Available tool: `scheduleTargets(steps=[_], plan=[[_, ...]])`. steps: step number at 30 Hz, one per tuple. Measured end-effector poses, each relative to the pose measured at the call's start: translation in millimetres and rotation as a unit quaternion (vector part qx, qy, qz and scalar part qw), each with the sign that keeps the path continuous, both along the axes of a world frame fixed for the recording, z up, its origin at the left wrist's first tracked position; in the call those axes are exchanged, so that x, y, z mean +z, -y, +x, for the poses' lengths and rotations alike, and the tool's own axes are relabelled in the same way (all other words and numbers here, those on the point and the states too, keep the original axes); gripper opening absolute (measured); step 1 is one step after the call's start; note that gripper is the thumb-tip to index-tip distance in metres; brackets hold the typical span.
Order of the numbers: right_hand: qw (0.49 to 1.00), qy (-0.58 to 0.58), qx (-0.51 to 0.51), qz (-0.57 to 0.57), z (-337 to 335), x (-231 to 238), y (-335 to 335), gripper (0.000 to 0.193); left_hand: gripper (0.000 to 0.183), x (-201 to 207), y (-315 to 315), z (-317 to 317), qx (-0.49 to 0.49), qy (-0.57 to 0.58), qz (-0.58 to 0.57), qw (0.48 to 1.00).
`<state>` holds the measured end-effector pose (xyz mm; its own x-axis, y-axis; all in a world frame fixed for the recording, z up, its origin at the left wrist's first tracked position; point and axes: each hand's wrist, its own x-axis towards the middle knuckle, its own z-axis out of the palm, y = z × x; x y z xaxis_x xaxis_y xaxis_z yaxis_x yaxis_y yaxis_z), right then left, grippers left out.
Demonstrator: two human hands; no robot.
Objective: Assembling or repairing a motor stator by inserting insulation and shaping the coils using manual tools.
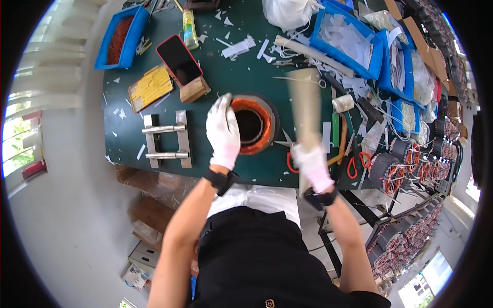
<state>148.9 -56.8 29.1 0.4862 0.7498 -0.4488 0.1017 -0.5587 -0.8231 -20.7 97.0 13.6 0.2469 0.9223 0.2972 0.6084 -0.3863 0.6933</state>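
Observation:
A motor stator [271,123] with a ring of orange-copper windings [256,148] round a dark bore stands at the near middle of the green table. My left hand [224,128], in a white glove, rests against its left side with fingers stretched out and pointing away from me. To the right of the stator, my gloved right hand [313,167] is closed round the lower part of a long beige paddle-shaped beater [306,102], smeared by motion and pointing away from me. Scissors with red handles [290,163] lie between stator and right hand, partly covered.
A metal frame with two bars [167,129] lies to the left. Beyond it are a yellow tray [150,88] and a phone [179,60] propped on a wooden block [194,90]. Blue bins [377,61], paper scraps and tools crowd the right; more stators [385,173] stand beside the table.

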Motion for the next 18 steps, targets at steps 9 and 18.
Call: scheduleTargets(steps=[9,18], plan=[[0.993,0.094,0.018,0.072,10,-8,-1,0.035,0.025,-3,-13,-2,-0.017,0.062,-0.104,0.992],[0.996,0.078,0.003,0.031,14,-28,5,0.032,0.026,-9,-12,1,-0.028,0.089,-0.115,0.989]])
